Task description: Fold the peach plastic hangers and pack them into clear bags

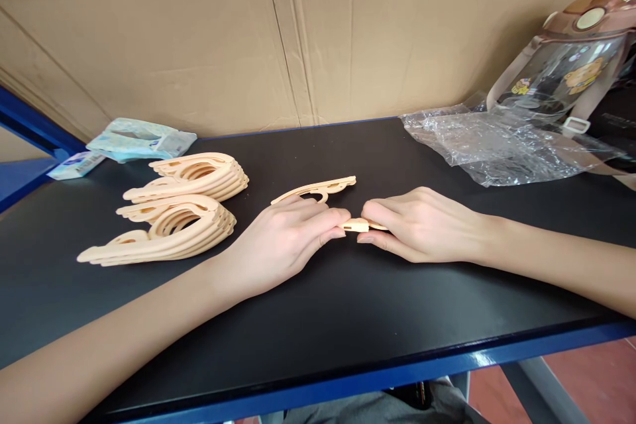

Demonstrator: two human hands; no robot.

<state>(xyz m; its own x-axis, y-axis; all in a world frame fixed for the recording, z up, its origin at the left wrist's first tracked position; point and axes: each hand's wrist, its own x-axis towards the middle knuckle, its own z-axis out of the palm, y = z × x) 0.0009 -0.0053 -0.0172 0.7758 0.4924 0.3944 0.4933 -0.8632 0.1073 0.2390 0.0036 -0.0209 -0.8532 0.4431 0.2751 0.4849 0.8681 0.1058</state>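
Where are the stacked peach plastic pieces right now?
Head view: the two stacks lie on the black table, left of the left hand, which grips a single piece, with tissue packs behind them.

Matt peach plastic hanger (318, 189); matt black tabletop (348, 305)

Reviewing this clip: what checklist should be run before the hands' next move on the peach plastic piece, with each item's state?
1. Left hand holds the peach piece: ok.
2. Right hand pinches its near end: ok.
3. Piece flat on the table: cannot tell, hands hide it.
4. Nearer stack and farther stack apart from both hands: ok.
5. Plastic bag clear of the hands: ok.
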